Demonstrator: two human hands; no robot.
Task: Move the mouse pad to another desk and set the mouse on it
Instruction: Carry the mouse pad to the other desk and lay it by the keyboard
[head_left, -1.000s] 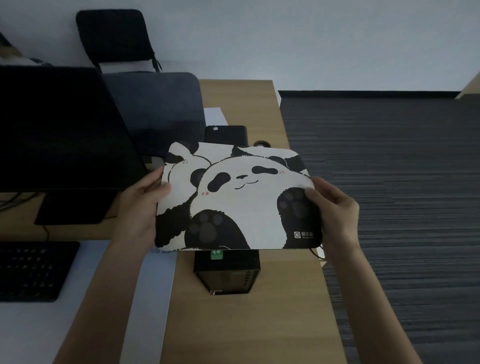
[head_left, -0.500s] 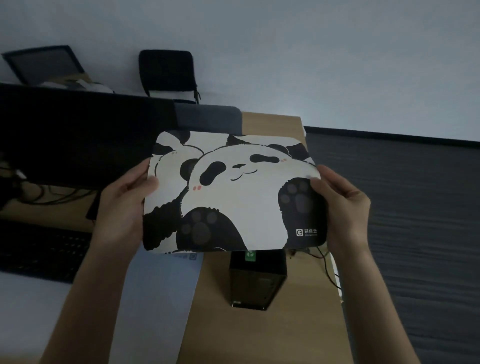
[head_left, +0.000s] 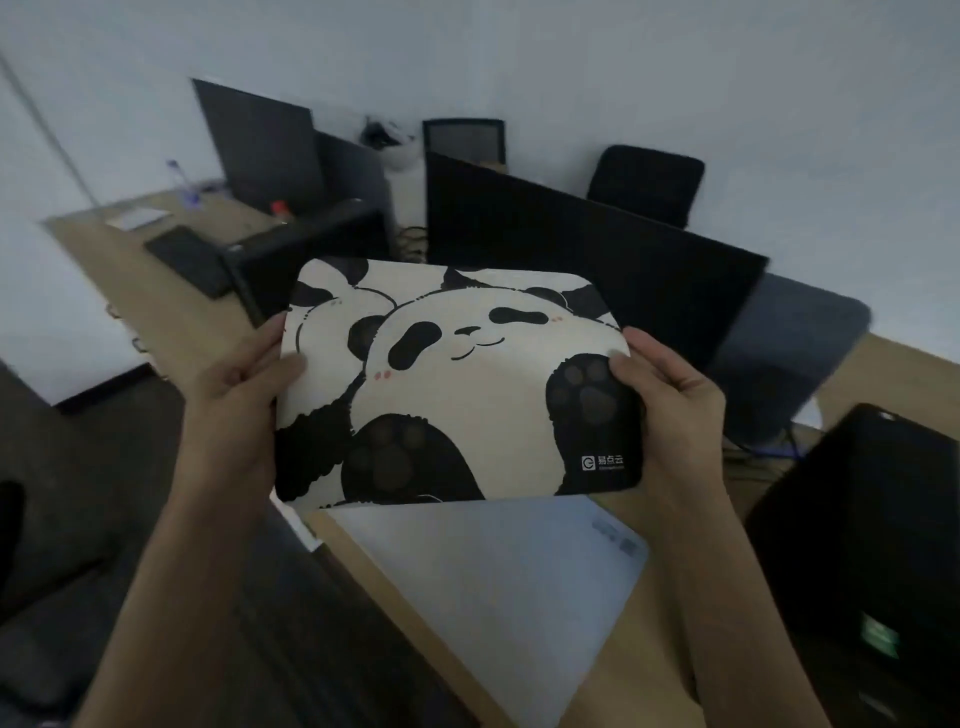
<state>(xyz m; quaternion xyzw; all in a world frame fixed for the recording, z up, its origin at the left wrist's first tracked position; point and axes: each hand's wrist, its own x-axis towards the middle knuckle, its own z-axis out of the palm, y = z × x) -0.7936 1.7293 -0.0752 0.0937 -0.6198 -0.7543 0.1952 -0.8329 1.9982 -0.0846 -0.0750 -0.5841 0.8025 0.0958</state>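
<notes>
I hold the panda mouse pad (head_left: 457, 384) in the air in front of me, face up and roughly level. My left hand (head_left: 239, 384) grips its left edge with the thumb on top. My right hand (head_left: 670, 389) grips its right edge, thumb on the black paw print. No mouse is visible. Beyond the pad to the left lies another wooden desk (head_left: 156, 291) with a black keyboard (head_left: 187, 260) on it.
A large dark monitor (head_left: 582, 260) stands just behind the pad, a second monitor (head_left: 260, 145) farther left. A pale desk mat (head_left: 498, 582) lies below the pad. A black computer case (head_left: 872, 545) is at the right. Black chairs (head_left: 644, 182) stand by the wall.
The view has swung to the left and tilted, bringing the far left desk and second monitor into sight. The pad stays gripped in both hands.
</notes>
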